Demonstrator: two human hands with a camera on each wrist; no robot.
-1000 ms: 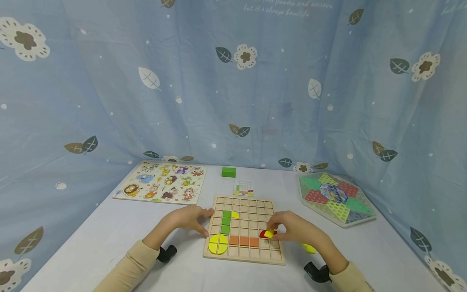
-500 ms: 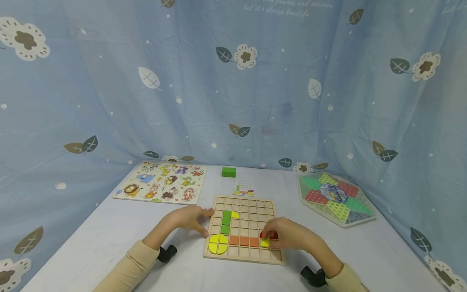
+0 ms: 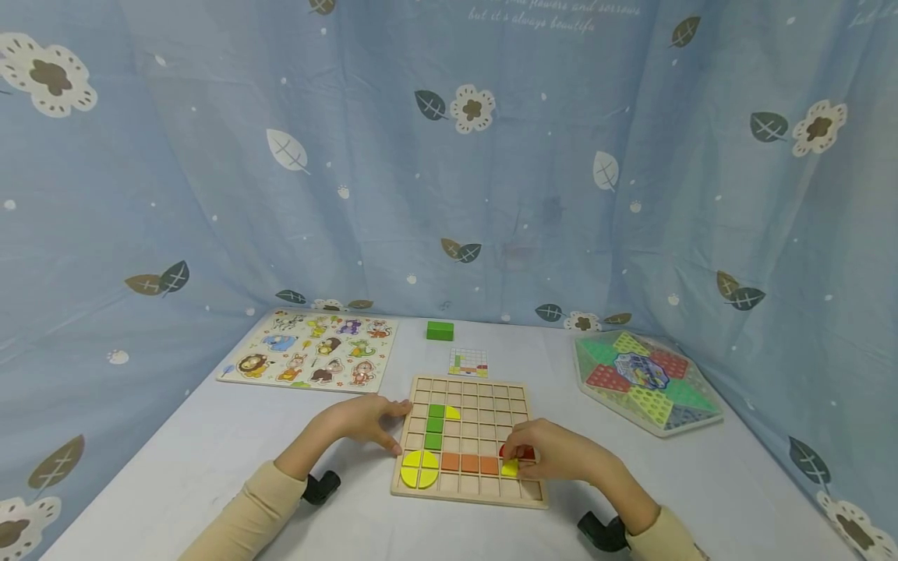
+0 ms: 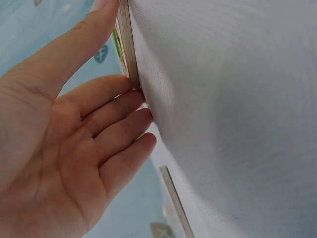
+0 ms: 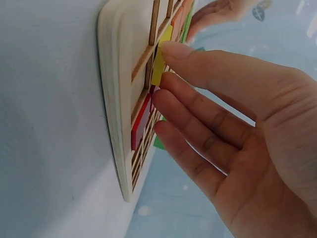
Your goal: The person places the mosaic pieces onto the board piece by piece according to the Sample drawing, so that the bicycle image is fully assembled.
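A wooden grid board [image 3: 470, 499] lies on the table. My left hand [image 3: 368, 421] touches its left edge with thumb and fingers extended. My right hand [image 3: 550, 450] pinches a yellow piece [image 3: 509, 468] between thumb and index finger, at the cell right of the orange squares [image 3: 470, 463]. In the right wrist view, the thumb presses that yellow piece [image 5: 159, 62]. Red pieces [image 3: 529, 453] sit just behind it, partly hidden by the fingers. Green squares [image 3: 434, 425] form a column on the left, beside a yellow quarter-circle [image 3: 452, 413]. Several quarter-circles make a yellow disc [image 3: 419, 469] at front left.
A small pattern card [image 3: 468, 363] lies behind the board, with a green block [image 3: 440, 331] farther back. An animal puzzle board [image 3: 309, 351] occupies the back left. At the back right is a hexagonal game board [image 3: 645, 380]. A blue curtain [image 3: 449, 195] hangs behind the table.
My right hand has carried the yellow piece from over the red pieces toward me, to the orange row's right end. Yellow pieces right of the board are now hidden. My left hand stays put.
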